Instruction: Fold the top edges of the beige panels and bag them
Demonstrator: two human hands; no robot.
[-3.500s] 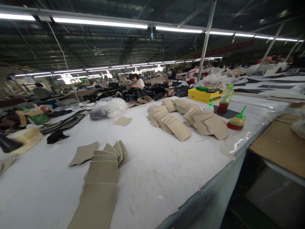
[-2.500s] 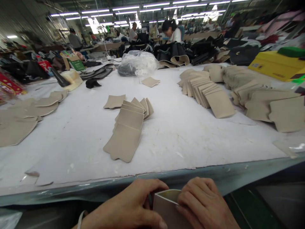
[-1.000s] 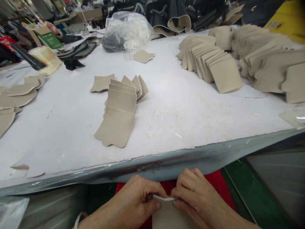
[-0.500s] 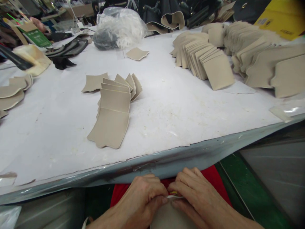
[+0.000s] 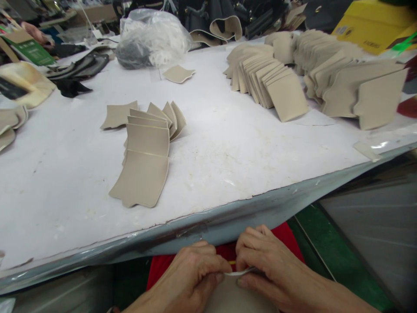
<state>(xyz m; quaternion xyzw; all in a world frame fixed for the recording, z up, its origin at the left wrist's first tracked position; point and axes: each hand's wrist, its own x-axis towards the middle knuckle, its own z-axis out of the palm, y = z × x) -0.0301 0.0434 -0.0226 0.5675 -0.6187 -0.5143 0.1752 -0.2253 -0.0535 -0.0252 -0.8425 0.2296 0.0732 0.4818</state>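
A beige leather-like piece (image 5: 239, 298) with a pale edge lies over my lap, below the table's front edge. My left hand (image 5: 200, 269) pinches its upper edge between thumb and fingers. Close beside it, my right hand (image 5: 262, 261) grips the same edge, thumb on the near face. The lower part of the piece runs out of view. On the table in front, a fanned stack of beige pieces (image 5: 141, 176) overlaps, and one beige piece (image 5: 178, 74) lies alone farther back.
The white-covered table (image 5: 208, 174) spans the view. Fanned beige stacks (image 5: 288, 95) fill its right side, near a yellow box (image 5: 368, 26). A clear plastic bag (image 5: 156, 39), dark bags (image 5: 224, 21) and black pieces (image 5: 73, 87) sit at the back. More beige pieces (image 5: 9, 121) lie left.
The view has shifted slightly, so the table things appear farther left. My hands keep hold of the edge, with the right fingers a little farther from the left. Something red appears at the right edge.
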